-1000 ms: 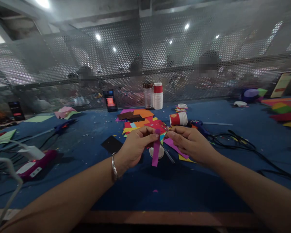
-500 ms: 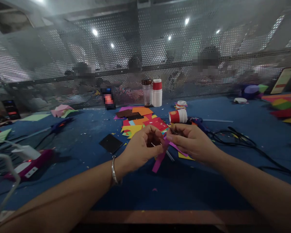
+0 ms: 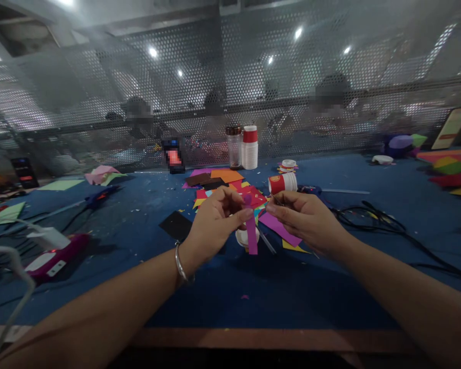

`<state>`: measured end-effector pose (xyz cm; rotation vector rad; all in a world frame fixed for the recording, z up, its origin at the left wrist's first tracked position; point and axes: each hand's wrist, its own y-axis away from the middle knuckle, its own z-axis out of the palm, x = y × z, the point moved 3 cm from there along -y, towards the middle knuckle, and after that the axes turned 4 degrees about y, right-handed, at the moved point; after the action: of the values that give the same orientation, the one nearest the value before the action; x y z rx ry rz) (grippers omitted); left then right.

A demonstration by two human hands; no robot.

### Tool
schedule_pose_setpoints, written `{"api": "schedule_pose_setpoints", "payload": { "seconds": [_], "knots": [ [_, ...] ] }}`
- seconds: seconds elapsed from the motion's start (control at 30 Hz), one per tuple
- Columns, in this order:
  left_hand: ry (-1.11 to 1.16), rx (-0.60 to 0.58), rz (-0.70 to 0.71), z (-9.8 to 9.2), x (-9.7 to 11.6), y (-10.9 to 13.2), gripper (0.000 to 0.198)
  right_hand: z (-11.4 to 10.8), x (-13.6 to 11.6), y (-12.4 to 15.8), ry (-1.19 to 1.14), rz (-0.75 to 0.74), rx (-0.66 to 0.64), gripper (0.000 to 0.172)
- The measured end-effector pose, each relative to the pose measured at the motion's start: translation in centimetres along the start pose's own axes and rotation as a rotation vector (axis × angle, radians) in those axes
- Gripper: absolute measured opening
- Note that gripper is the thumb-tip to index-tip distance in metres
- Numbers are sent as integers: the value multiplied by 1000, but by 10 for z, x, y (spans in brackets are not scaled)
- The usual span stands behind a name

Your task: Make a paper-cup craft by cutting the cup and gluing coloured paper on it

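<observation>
My left hand (image 3: 217, 218) pinches a strip of purple paper (image 3: 252, 237) between thumb and fingers. The strip hangs down, and its upper end shows above the thumb. Just right of it, my right hand (image 3: 309, 220) is closed in a pinch around something small and dark that I cannot make out. Behind the strip, partly hidden, is a round white cup piece (image 3: 242, 238). A thin pale stick (image 3: 268, 243) and a larger purple sheet (image 3: 279, 228) lie between the hands. Beyond my right hand a red and white paper cup (image 3: 282, 183) rests on its side.
Coloured paper (image 3: 226, 176) is piled beyond my hands, with a black square (image 3: 175, 224) to the left. A clear jar (image 3: 234, 148) and stacked cups (image 3: 249, 149) stand behind. Glue guns (image 3: 100, 196), a power strip (image 3: 57, 261) and a black cable (image 3: 392, 225) lie at the sides.
My hands have drawn apart slightly. The purple strip has swung from slanting to nearly upright and left my right fingers. More of the white cup piece shows behind it.
</observation>
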<state>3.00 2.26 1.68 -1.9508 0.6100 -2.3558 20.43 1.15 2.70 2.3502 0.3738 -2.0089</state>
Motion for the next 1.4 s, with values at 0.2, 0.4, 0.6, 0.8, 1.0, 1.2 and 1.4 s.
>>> {"api": "schedule_pose_setpoints", "payload": {
  "seconds": [0.2,0.4,0.6,0.8,1.0,1.2,1.4],
  "knots": [
    [99,140,25,-6,1,-4,45,6,6,-1,147,-24,-130,32],
    [92,191,69,-7,3,-4,48,11,6,0,187,-39,-194,31],
    [165,212,24,-7,2,-5,48,5,5,0,173,-40,-140,26],
    [339,119,-185,6,-4,1,35,1,3,0,164,-61,-50,24],
    [253,117,-189,3,-2,-2,23,3,5,0,152,-21,-70,32],
    [317,182,-154,-2,6,-4,25,6,10,1,34,37,-149,48],
    [319,166,-161,0,5,-1,25,6,8,2,-29,70,-127,50]
  ]
}}
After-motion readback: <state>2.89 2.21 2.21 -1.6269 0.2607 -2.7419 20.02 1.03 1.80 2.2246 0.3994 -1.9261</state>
